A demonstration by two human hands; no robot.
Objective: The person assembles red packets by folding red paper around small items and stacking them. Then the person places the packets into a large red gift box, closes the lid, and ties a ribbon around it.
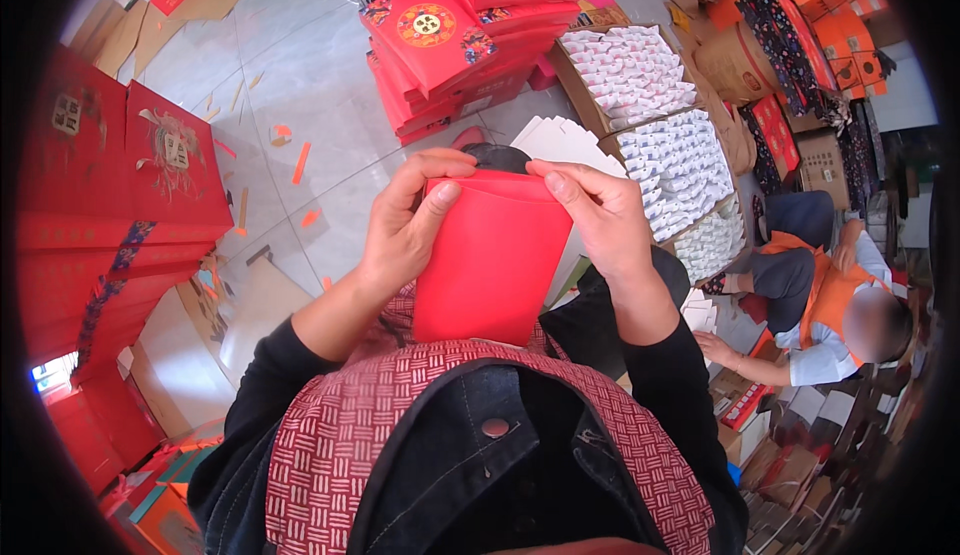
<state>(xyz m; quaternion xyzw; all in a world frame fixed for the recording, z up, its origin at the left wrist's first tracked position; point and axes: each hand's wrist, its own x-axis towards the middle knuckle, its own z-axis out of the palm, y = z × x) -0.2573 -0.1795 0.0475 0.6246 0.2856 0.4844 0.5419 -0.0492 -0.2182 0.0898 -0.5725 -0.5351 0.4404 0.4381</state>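
Tiled floor (310, 60), gold-labelled boxes (440, 65), red envelope (490, 265) between hands (403, 213) (608, 213)

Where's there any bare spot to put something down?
The grey tile floor between the red boxes on the left and the stacked red gift boxes is barest, though orange scraps dot it. It's crowded to the right: white packets, then a co-worker. Over the lap, left hand and right hand hold a red pouch.

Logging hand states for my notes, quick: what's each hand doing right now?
Left hand: closed, pinching the red envelope near its upper left corner.
Right hand: closed, pinching the same envelope near its upper right corner.
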